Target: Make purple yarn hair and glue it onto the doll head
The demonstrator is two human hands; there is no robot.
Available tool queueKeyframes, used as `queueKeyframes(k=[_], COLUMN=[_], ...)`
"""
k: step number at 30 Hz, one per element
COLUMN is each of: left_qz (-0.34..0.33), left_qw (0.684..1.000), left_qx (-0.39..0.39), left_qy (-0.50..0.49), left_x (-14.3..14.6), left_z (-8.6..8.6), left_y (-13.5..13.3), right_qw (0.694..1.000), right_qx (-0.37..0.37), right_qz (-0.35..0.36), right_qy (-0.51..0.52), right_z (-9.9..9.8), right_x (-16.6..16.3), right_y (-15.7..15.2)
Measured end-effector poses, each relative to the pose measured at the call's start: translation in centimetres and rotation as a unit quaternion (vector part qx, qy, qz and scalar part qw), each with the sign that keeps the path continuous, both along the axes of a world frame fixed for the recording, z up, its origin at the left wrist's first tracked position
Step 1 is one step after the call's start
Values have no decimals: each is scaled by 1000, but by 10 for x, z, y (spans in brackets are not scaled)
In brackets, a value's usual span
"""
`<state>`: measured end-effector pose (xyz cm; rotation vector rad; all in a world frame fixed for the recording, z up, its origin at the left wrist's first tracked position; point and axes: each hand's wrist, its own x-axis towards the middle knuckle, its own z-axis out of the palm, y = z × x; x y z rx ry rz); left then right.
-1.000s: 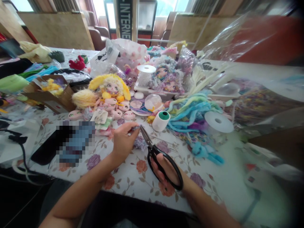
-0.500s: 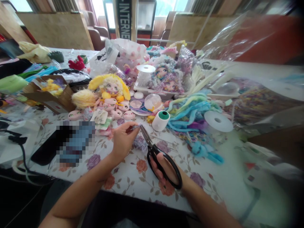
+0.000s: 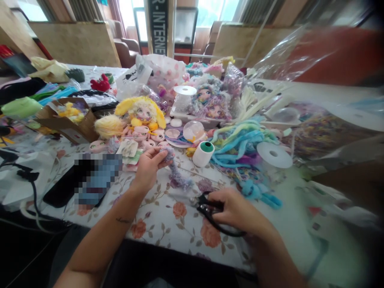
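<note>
Pinched in the fingers of my left hand is a fluffy lilac-grey length of yarn; its lower end hangs down to the flowered tablecloth. My right hand grips black-handled scissors low over the cloth, to the right of and below the yarn. The blades point left and are smeared by motion, and do not touch the yarn. Just beyond the yarn stands a white thread cone with a green top.
Doll faces and a yellow-eared doll lie behind my left hand. Blue fuzzy strips and a white spool are at the right. Two phones, one blurred out, lie at the left, near a cardboard box.
My right hand has drawn the scissors down and away from my left fingers and turned palm down. My left hand has shifted slightly left, with more of the yarn showing.
</note>
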<state>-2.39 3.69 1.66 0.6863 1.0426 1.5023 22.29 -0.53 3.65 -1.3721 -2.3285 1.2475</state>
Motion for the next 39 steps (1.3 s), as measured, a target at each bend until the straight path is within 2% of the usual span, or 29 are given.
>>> queueKeyframes(k=[2,4,9,12,15,17,22,25,30,32,35,37,39], left_qz=[0,-8,-63,-80,-88,-96,-117,-174,-243,-261,-264,-254,-250], left_qw=[1000,1000,998,997,996,994,989,979,961,958,959,964,966], left_qx=[-3,-4,-17,-20,-17,-9,7,8,17,20,14,8,6], left_qy=[-21,-27,-16,-13,13,52,90,104,131,120,97,83,69], left_x=[-2,0,12,18,18,17,18,23,30,31,30,29,29], left_z=[1,2,0,-1,0,1,2,2,2,1,-2,-4,-5], left_y=[1,0,-8,-12,-13,-13,-16,-21,-29,-29,-28,-27,-26], right_qw=[997,993,986,983,989,987,955,926,905,906,905,895,881], right_qx=[37,72,155,155,134,145,170,190,249,234,144,84,55], right_qz=[43,58,10,-21,20,17,-130,-206,-246,-260,-300,-319,-328], right_qy=[-60,-68,63,100,56,65,204,254,241,240,267,300,337], right_z=[0,-3,-11,-12,-15,-18,-22,-20,-20,-21,-21,-21,-21], right_x=[-3,-9,-11,-8,-10,-15,-37,-50,-59,-59,-55,-54,-53], right_y=[-2,-3,0,1,-1,-3,-5,-1,5,5,6,7,7])
